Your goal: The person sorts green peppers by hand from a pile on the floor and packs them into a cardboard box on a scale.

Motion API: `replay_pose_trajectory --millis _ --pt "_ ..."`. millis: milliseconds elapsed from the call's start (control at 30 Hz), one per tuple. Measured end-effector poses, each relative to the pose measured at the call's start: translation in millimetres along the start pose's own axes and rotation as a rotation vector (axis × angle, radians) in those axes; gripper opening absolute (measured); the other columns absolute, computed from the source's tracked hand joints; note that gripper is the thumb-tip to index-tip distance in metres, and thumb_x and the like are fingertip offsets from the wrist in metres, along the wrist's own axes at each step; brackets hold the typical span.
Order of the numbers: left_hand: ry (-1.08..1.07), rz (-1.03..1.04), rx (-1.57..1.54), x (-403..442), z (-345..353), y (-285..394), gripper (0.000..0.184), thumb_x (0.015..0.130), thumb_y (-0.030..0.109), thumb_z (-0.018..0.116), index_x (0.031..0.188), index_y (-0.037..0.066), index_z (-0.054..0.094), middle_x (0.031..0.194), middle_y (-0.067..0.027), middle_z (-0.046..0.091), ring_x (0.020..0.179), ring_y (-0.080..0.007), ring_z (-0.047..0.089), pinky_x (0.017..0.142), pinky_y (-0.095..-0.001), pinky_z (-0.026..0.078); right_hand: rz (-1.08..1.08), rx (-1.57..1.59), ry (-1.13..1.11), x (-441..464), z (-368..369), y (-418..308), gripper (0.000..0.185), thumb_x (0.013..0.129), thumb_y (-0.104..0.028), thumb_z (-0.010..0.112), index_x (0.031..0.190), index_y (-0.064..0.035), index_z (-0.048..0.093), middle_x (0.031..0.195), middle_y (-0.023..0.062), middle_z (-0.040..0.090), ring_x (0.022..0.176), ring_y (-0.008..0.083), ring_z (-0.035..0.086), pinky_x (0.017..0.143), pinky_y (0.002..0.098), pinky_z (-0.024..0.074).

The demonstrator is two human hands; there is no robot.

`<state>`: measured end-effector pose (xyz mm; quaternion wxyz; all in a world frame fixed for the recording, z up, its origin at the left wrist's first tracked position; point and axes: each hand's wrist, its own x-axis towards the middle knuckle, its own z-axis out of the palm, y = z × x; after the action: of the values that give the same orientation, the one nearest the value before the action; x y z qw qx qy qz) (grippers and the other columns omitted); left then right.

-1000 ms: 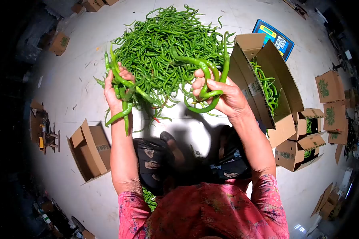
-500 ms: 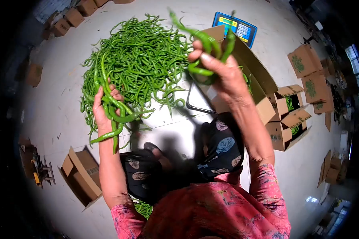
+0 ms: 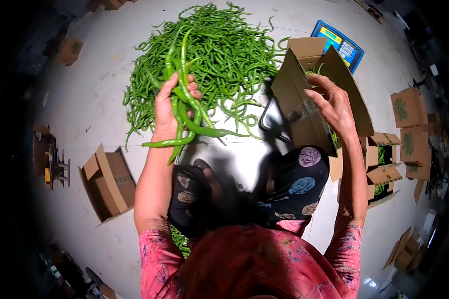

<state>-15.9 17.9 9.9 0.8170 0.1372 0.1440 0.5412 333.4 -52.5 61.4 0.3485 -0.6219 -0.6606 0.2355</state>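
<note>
My left hand (image 3: 172, 107) is closed around several long green chili peppers (image 3: 184, 102), which stick out above and below the fist. It is held up in front of the near left side of a large heap of green chili peppers (image 3: 209, 55) on the floor. My right hand (image 3: 332, 102) is over the open cardboard box (image 3: 299, 99) to the right, its thumb and fingers apart with no pepper visible in them. Some green peppers show inside that box near the fingertips; the rest of its contents is hidden by the hand and the box wall.
A blue-framed scale display (image 3: 338, 46) stands behind the box, and a dark-edged platform (image 3: 272, 117) lies beside it. Two smaller cartons with peppers (image 3: 384, 174) sit at the right. An open carton (image 3: 110, 184) rests at the left. More cartons (image 3: 409, 107) line the far right.
My right hand has moved down and right to the box, and the peppers it held are gone from it. My left hand still grips its bunch. The whole view has shifted.
</note>
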Motion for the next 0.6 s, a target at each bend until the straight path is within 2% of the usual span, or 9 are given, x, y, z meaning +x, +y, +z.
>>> replay_pose_trajectory --millis 33,67,233,300,367,433,467,567,600 --pt "0.029 0.026 0.063 -2.1 4.9 -1.8 0.038 0.094 0.018 0.052 0.125 -0.002 0.045 0.091 -0.0071 0.050 0.074 -0.0122 0.047 0.066 -0.0260 0.047 -0.015 0.132 -0.048 -0.2 7.5 -21.1 0.037 0.085 -0.022 0.065 0.113 0.0019 0.062 0.108 0.0174 0.066 0.095 0.0266 0.065 0.084 0.0346 0.0500" --pt "0.031 0.034 0.066 -2.8 6.6 -3.9 0.038 0.094 0.018 0.053 0.125 -0.002 0.045 0.090 -0.0073 0.050 0.074 -0.0126 0.047 0.066 -0.0262 0.048 -0.175 0.111 -0.030 -2.1 15.3 -39.4 0.031 0.086 -0.018 0.063 0.109 0.0023 0.064 0.103 0.0167 0.068 0.090 0.0247 0.067 0.081 0.0324 0.0512" --pt "0.041 0.033 0.053 -1.9 2.3 -6.9 0.035 0.094 0.019 0.053 0.124 0.003 0.048 0.089 -0.0096 0.056 0.075 -0.0163 0.054 0.067 -0.0308 0.050 -0.188 0.289 -0.335 2.9 68.5 -89.2 0.035 0.087 -0.027 0.062 0.107 0.0023 0.063 0.093 0.0163 0.068 0.085 0.0235 0.066 0.076 0.0341 0.0505" --pt "0.044 0.043 0.071 -6.4 8.4 -10.3 0.035 0.094 0.019 0.053 0.125 0.004 0.048 0.092 -0.0100 0.056 0.076 -0.0169 0.054 0.068 -0.0317 0.050 -0.064 0.369 -0.422 5.9 97.9 -85.7 0.044 0.088 -0.035 0.063 0.112 0.0017 0.059 0.088 0.0149 0.067 0.082 0.0204 0.063 0.076 0.0328 0.0491" --pt "-0.021 0.043 0.097 -9.0 8.2 -13.5 0.036 0.094 0.019 0.052 0.127 0.004 0.048 0.094 -0.0102 0.056 0.078 -0.0170 0.055 0.069 -0.0318 0.050 0.011 0.548 -0.442 4.5 133.0 -70.3 0.040 0.087 -0.032 0.066 0.107 0.0018 0.059 0.085 0.0100 0.066 0.080 0.0162 0.061 0.072 0.0313 0.0483" --pt "-0.010 0.040 0.129 -11.5 10.3 -17.9 0.036 0.095 0.020 0.052 0.127 0.005 0.047 0.095 -0.0103 0.056 0.079 -0.0166 0.055 0.070 -0.0312 0.051 0.168 0.845 -0.586 3.3 147.1 -72.8 0.032 0.085 -0.026 0.069 0.100 0.0001 0.058 0.083 0.0053 0.065 0.077 0.0113 0.058 0.068 0.0277 0.0463" --pt "-0.021 0.043 0.175 -12.6 12.8 -20.1 0.044 0.094 0.019 0.053 0.134 0.003 0.042 0.094 -0.0074 0.054 0.077 -0.0145 0.053 0.071 -0.0292 0.050 0.218 0.945 -0.605 2.0 148.5 -74.5 0.025 0.085 -0.021 0.071 0.094 -0.0019 0.057 0.080 0.0021 0.062 0.073 0.0076 0.055 0.066 0.0244 0.0435" --pt "0.066 0.048 0.278 -14.4 12.7 -21.5 0.044 0.094 0.018 0.054 0.134 0.004 0.043 0.099 -0.0099 0.058 0.081 -0.0174 0.059 0.075 -0.0322 0.053 0.245 0.952 -0.586 0.0 159.5 -69.8 0.020 0.086 -0.018 0.068 0.092 -0.0037 0.057 0.075 -0.0006 0.059 0.069 0.0075 0.052 0.066 0.0243 0.0425" --pt "0.065 0.045 0.266 -14.9 9.8 -20.8 0.042 0.093 0.017 0.055 0.132 0.004 0.045 0.102 -0.0116 0.061 0.084 -0.0196 0.062 0.078 -0.0340 0.054 0.238 0.868 -0.565 -1.7 160.4 -70.1 0.015 0.088 -0.017 0.064 0.093 -0.0058 0.056 0.076 -0.0020 0.056 0.070 0.0067 0.050 0.066 0.0240 0.0413"
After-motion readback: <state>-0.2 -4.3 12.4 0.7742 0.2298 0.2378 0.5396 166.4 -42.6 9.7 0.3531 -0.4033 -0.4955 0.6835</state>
